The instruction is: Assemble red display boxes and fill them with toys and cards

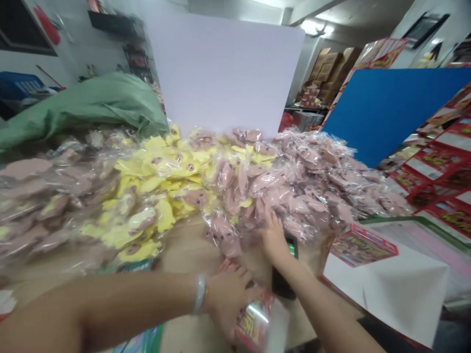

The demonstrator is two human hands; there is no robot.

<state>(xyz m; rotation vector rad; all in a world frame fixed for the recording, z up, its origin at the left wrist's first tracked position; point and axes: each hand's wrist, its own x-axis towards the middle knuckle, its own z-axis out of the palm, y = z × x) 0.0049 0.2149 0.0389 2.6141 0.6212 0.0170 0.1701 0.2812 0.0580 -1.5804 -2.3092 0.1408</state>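
My left hand (230,296), with a pale bracelet at the wrist, is wrapped round a small red printed box (253,321). A white flap stands out at the box's near end, blurred by motion. My right hand (274,235) reaches to the front of the pile, fingers stretched out against pink figures (279,191) in clear plastic bags. No figure is plainly lifted in it. One bagged pink figure (224,235) lies between my hands at the pile's edge. Yellow bagged figures (162,166) fill the middle left. A dark phone (283,282) lies partly under my right forearm.
At right, a red printed box (362,245) rests on a white open carton flap (401,284), beside a green-rimmed tray (415,223). Stacked red boxes (441,162) stand beyond. A white board (228,73), a blue panel (397,113) and a green sack (99,103) border the pile.
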